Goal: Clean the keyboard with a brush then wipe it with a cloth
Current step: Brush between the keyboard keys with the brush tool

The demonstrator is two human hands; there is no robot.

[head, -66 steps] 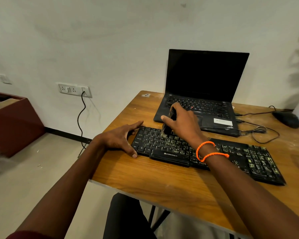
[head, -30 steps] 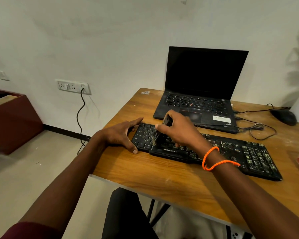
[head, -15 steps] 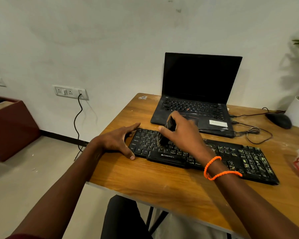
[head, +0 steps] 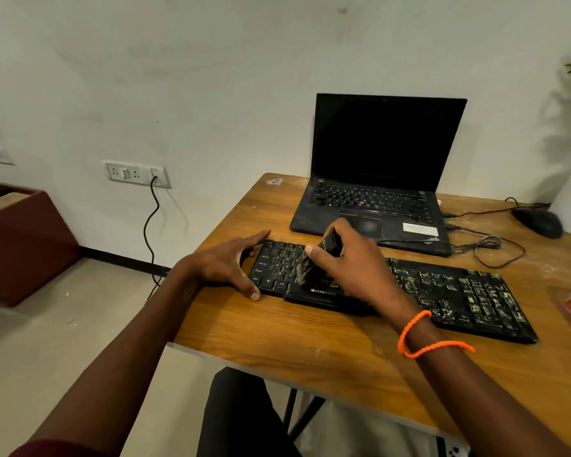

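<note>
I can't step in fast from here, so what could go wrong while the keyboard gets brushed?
1. The brush works the keyboard end nearest the open laptop, so loosened grime may land on it.
2. Only the left hand braces that end; the keyboard could slide.
3. The right-side keys look heavily soiled; brushing may smear it.

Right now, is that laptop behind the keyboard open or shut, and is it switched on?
Open: the laptop has its lid upright and its keys showing. Its screen is black, so it looks off or asleep; which, I cannot tell.
</note>
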